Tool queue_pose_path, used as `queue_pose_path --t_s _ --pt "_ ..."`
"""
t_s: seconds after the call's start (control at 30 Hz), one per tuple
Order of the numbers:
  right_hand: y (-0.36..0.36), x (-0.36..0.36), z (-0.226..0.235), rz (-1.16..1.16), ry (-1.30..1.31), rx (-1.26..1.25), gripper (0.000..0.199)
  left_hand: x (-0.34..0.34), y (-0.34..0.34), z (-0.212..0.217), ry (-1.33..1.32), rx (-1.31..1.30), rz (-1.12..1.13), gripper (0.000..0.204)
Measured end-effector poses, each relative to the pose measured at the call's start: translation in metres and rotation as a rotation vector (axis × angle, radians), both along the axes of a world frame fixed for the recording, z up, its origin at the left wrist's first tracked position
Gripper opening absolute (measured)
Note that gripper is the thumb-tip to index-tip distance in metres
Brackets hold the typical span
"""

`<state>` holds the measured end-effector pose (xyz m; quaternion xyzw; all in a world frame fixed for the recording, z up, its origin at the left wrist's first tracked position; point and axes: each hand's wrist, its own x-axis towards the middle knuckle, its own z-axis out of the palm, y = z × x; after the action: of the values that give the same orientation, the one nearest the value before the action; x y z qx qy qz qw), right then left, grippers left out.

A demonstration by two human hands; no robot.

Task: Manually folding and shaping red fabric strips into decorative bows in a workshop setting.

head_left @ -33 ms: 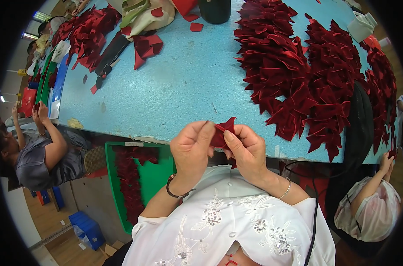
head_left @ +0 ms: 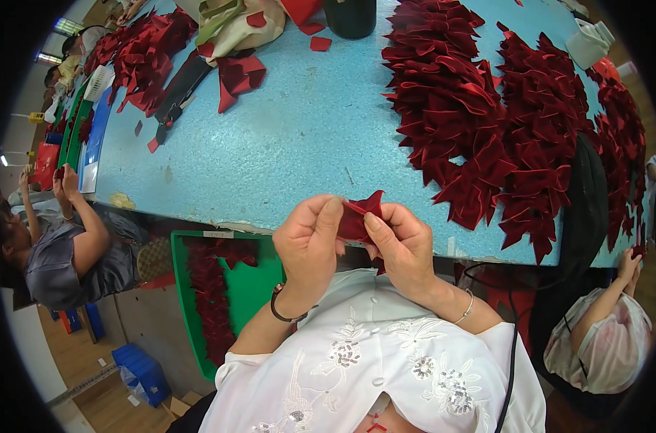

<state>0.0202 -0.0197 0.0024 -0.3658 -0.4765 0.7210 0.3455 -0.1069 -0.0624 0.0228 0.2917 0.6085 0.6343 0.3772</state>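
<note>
We hold the red fabric piece [head_left: 358,216] between both hands, just short of the near edge of the blue table [head_left: 270,144]. Our left hand [head_left: 308,242] is closed in a pinch, thumb and forefinger gripping the piece's left edge. Our right hand [head_left: 402,242] is likewise closed, thumb pressed on the piece's right side (the lower part of the fabric is hidden behind the fingers). The piece lies between the two hands, its pointed tips directed away from us toward the table; neither hand is clearly nearer. On the table, beyond and to the right, lies the heap of folded red pieces [head_left: 487,108]. Below the table's near edge, left of our hands, stands a green bin [head_left: 252,281] holding more red pieces.
</note>
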Motion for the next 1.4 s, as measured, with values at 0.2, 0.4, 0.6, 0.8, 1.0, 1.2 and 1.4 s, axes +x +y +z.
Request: queue_pose_path --t_s 0.2,0.4,0.6,0.8,1.0,1.2,1.4 --pt "0.001 -0.011 -0.002 0.006 0.026 0.041 0.015 -0.007 -0.001 -0.010 0.155 0.079 0.104 0.020" --pt "-0.009 -0.020 0.002 0.042 -0.003 0.045 0.015 -0.042 -0.016 0.004 -0.219 -0.180 -0.123 0.021" --pt "-0.018 -0.025 0.010 0.040 -0.063 0.125 0.016 -0.071 -0.024 0.021 -0.208 -0.204 -0.291 0.019" --pt "-0.028 -0.031 0.007 0.070 -0.058 0.136 0.017 -0.065 -0.034 0.021 -0.160 -0.125 -0.339 0.015" --pt "-0.035 -0.036 0.000 0.034 -0.032 0.087 0.017 -0.063 -0.041 0.013 0.036 -0.221 -0.294 0.015" --pt "-0.028 -0.037 0.002 0.094 -0.052 0.078 0.015 -0.060 -0.039 0.004 0.169 -0.151 -0.254 0.018" --pt "-0.017 -0.040 0.002 0.054 -0.024 0.035 0.015 -0.057 -0.030 -0.002 0.578 -0.054 -0.207 0.025"
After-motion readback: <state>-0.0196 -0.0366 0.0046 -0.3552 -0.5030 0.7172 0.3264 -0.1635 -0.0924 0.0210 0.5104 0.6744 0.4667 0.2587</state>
